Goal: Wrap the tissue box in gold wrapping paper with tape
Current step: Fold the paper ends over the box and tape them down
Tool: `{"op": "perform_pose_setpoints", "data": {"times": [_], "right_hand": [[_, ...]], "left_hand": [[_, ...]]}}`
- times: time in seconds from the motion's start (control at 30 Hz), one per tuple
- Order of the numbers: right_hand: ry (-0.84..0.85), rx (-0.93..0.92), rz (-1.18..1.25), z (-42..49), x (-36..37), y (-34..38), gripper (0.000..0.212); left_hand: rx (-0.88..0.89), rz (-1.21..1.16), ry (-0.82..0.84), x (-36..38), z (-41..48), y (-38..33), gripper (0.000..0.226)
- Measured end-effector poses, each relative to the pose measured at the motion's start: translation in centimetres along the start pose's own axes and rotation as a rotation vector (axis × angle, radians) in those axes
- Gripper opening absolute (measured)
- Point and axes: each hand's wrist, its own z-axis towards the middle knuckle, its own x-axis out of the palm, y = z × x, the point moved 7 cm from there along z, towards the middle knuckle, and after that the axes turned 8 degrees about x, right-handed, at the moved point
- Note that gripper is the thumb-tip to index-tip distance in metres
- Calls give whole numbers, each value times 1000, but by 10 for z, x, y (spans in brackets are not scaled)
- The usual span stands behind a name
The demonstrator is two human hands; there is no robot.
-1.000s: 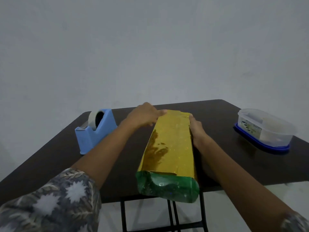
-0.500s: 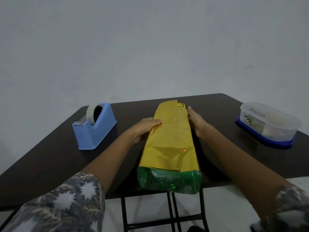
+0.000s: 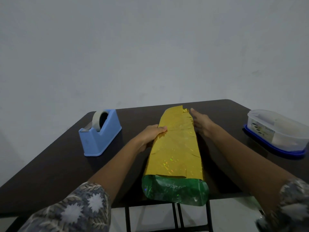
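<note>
On the dark surface (image 3: 55,168) lies a long package in gold wrapping paper (image 3: 175,148), with its length running away from the person. The tissue box is covered by this paper and cannot be seen. The near end of the package is green and shiny (image 3: 173,191), and it hangs a little over the near edge of the surface.

The 2 hands are at the 2 long sides of the package. The left hand (image 3: 150,136) holds the left side at about the middle of its length: the thumb (image 3: 161,128) lies on top of the gold paper, and the other fingers are hidden at the side. The right hand (image 3: 200,123) is flat against the right side, nearer to the far end, with straight fingers that grip nothing.

To the left of the package, well apart, stands a blue tape dispenser (image 3: 102,139) with a roll of tape (image 3: 97,120) in it. To the right of the package, also well apart, is a clear plastic container (image 3: 275,129) that sits on a blue lid (image 3: 274,149).
</note>
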Motion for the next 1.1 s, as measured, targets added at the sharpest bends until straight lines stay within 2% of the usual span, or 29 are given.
{"op": "perform_pose_setpoints", "data": {"times": [0.17,0.27,0.33,0.4,0.5,0.6,0.7,0.87,0.93,1.03,1.1], "right_hand": [[-88,-38,-82,11,-1,23,52],[-16,22,-171,27,-2,16,56],[33,53,-159,34,-2,8,43],[22,33,-109,34,-2,8,32],[-72,-26,7,29,-9,19,35],[-190,-7,182,29,-21,17,42],[-207,50,186,24,-18,5,52],[-253,104,308,4,-15,-15,56],[-185,115,274,-18,-7,-14,55],[107,101,194,-58,22,-10,51],[182,128,174,-71,35,-9,42]], "left_hand": [[10,-7,12,1,1,2,25],[13,-9,14,-1,3,2,23],[3,-10,18,-2,5,3,24],[0,-11,11,-3,7,5,23],[2,-4,-1,-2,8,6,21],[-5,-12,-13,-2,8,7,16],[-4,-12,-24,-1,8,5,16],[-9,3,-39,-2,4,4,24],[-12,-100,-21,-2,2,4,33],[-36,-425,2,5,1,2,69],[-4,-429,14,13,-4,-5,63]]}}
